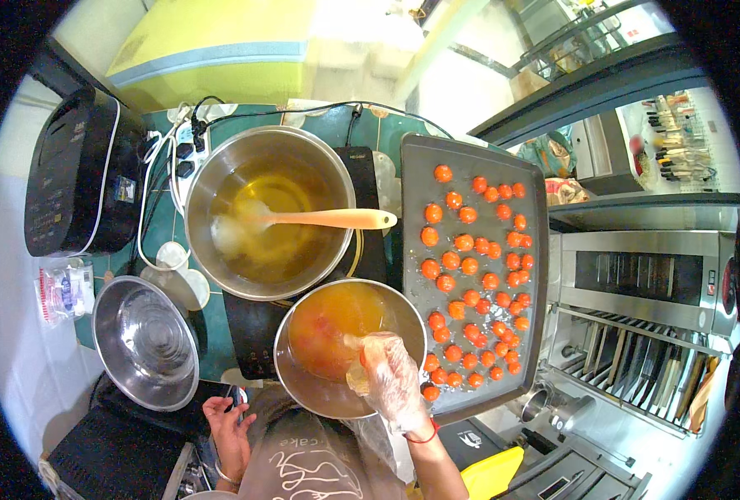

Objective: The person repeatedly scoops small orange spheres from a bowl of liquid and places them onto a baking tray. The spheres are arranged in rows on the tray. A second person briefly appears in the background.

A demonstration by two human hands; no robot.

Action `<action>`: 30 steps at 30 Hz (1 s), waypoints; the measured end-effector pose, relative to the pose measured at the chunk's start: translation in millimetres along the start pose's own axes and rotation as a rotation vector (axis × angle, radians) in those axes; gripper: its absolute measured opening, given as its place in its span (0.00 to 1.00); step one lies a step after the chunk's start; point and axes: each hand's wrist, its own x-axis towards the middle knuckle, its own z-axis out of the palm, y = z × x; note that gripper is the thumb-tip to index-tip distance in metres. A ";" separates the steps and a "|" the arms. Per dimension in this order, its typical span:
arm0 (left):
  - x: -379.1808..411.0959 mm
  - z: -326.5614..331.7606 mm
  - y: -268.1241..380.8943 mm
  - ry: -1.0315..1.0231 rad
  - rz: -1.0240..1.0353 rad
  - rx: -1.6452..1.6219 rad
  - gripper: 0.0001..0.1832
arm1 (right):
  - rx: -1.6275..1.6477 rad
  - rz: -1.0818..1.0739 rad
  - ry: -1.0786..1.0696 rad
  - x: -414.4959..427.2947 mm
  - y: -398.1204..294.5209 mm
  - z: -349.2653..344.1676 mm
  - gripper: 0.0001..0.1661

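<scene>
My right hand (393, 378), in a clear plastic glove, reaches into a steel bowl (411, 312) of orange-tinted liquid. Its fingers curl over the liquid, and a bit of red shows by them; what they hold is hard to make out. Reddish shapes lie blurred in the liquid. At the front edge, my bare left hand (227, 431) has its fingers bent beside a small dark object (239, 397); a firm hold is not plain. Right of the bowl, a dark baking tray (412, 187) carries many cherry tomatoes (469, 266), spread apart and glossy.
A large steel pot (198, 250) of yellowish liquid stands on a black induction cooker (370, 262), an orange-handled utensil (338, 218) across its rim. At left are a steel basin (110, 337), a black appliance (70, 181) and a power strip (190, 156) with cables. An oven (644, 275) stands right.
</scene>
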 end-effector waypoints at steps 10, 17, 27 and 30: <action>-4.5 1.6 0.5 0.010 0.006 -0.060 0.18 | 0.405 0.295 0.110 -4.5 -16.1 8.1 0.09; -3.2 -2.3 -2.0 -0.009 0.008 -0.051 0.18 | -0.178 0.030 0.066 -7.7 -9.6 -2.1 0.11; -1.9 -0.3 -2.7 0.038 0.017 0.010 0.17 | -0.035 -0.026 0.216 7.9 0.4 -57.6 0.12; -1.1 -3.5 -3.8 0.054 0.034 -0.003 0.18 | -0.320 0.131 0.413 43.4 -14.3 -101.6 0.14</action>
